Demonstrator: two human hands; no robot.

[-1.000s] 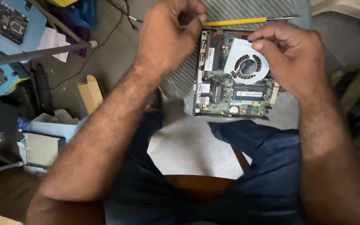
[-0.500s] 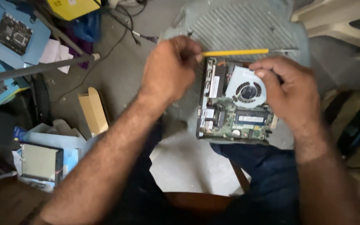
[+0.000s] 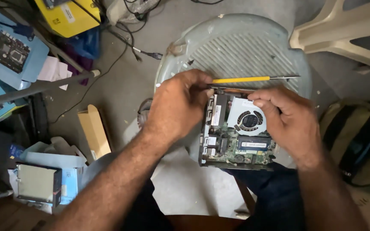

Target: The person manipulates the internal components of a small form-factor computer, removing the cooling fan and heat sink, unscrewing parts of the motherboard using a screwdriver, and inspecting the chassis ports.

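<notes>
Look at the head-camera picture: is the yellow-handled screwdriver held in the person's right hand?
No. The yellow-handled screwdriver lies on the grey plastic stool, while the right hand rests on the small computer board.

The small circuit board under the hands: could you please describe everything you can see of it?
The circuit board is a compact green square sitting in a dark frame, lying flat at the near edge of a grey ribbed plastic stool seat. It carries a pale fan housing with a round black fan, a memory module and silver connectors. The left hand covers its upper left corner; the right hand grips its right side. A yellow-handled screwdriver lies just beyond it.
</notes>
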